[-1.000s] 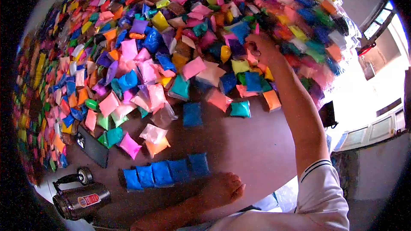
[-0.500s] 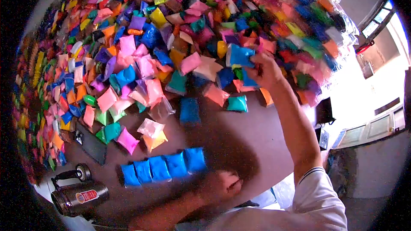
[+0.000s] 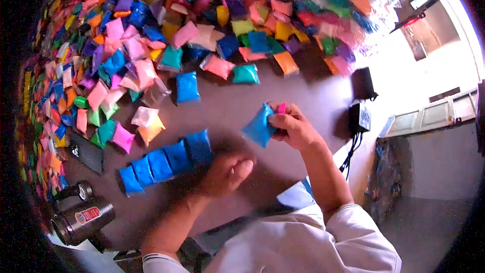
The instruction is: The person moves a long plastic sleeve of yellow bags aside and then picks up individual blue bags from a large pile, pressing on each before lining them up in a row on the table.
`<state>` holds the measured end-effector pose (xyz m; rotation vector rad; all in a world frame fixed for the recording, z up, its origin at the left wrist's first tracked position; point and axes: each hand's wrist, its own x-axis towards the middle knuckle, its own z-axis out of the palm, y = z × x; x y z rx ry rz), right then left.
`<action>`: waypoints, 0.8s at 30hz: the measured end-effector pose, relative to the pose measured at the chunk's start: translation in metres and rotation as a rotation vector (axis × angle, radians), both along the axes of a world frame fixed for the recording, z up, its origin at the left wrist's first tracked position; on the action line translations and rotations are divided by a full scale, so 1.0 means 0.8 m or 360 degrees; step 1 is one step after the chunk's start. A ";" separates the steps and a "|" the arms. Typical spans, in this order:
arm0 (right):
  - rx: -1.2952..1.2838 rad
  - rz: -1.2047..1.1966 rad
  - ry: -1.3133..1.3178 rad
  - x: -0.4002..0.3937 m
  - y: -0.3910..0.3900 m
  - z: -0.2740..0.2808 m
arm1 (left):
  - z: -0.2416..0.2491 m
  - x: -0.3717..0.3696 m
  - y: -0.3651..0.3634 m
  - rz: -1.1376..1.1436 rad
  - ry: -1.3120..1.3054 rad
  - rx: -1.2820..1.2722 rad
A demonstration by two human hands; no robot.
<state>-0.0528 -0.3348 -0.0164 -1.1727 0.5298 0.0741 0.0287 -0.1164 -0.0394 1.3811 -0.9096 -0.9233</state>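
Note:
My right hand point(image 3: 293, 126) pinches a blue packet point(image 3: 259, 125) between thumb and fingers, holding it above the bare part of the table. A pink band point(image 3: 282, 107) shows at one of its fingers. My left hand point(image 3: 228, 173) is curled closed, thumb on top, with nothing sticking out of it; it rests just right of a row of several blue packets point(image 3: 161, 164). The packets lie side by side, the rightmost one point(image 3: 199, 146) nearest that hand. Another blue packet point(image 3: 188, 87) lies alone farther back, between the row and the pile.
A large heap of small coloured packets point(image 3: 151, 35) covers the table's back and left. A dark flat case point(image 3: 87, 152) and a metal flask point(image 3: 83, 220) stand at the left. Black boxes point(image 3: 359, 117) with cables sit by the table's right edge point(image 3: 331, 159).
My right hand has drawn the blue packet from the pile toward me. My left hand has moved closer to the row's right end. The head view has shifted.

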 end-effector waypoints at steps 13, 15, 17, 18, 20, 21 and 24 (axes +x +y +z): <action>-0.0205 -0.0060 -0.0186 -0.041 0.068 -0.012 | -0.003 -0.004 -0.003 0.0012 -0.0370 0.0217; -0.0309 -0.0096 -0.0213 -0.042 0.070 -0.024 | -0.005 -0.001 -0.002 0.0015 -0.0502 0.0173; -0.0412 -0.0132 -0.0233 -0.045 0.069 -0.028 | -0.003 -0.001 -0.002 0.0016 -0.0627 0.0128; -0.0416 -0.0088 -0.0226 -0.044 0.068 -0.021 | 0.001 -0.001 -0.003 -0.0001 -0.0499 0.0151; -0.0418 -0.0044 -0.0224 -0.044 0.069 -0.020 | 0.003 -0.001 -0.004 -0.0018 -0.0375 0.0177; -0.0275 -0.0122 -0.0306 -0.044 0.070 -0.025 | 0.001 -0.002 -0.005 0.0000 -0.0320 0.0222; -0.0082 -0.0282 -0.0375 -0.043 0.074 -0.036 | 0.001 -0.001 -0.006 0.0020 -0.0285 0.0236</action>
